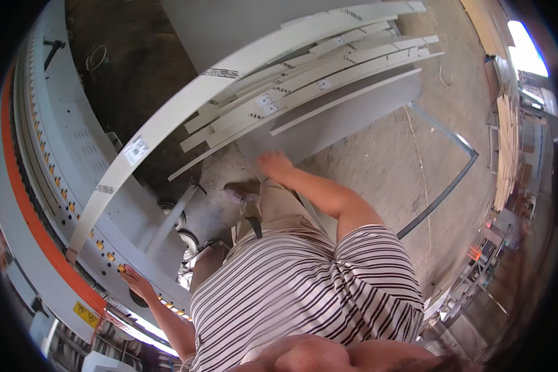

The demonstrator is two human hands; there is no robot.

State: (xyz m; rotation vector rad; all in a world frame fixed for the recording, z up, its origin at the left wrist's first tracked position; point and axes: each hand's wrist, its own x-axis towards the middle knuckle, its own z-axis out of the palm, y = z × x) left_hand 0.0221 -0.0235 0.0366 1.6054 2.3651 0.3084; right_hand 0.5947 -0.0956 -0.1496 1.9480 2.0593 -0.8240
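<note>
My left hand point(136, 281) is at the side of the grey machine point(102, 232), next to its row of small yellow rollers point(110, 255). Its fingers reach out over the edge, with nothing visible in them. My right hand point(275, 165) is in front of my body, beside the grey panel point(328, 118). Motion blur hides how its fingers are set, and no object shows in it. A long white board strip point(180, 106) with labels stretches from the machine across to the stack of white strips point(291, 84). Its near end lies by the machine's orange band point(17, 186).
A grey metal frame bar point(443, 192) crosses the concrete floor point(378, 167) on the right. Upright wooden boards point(507, 142) stand along the far right. A light support arm point(170, 217) juts from the machine near my legs.
</note>
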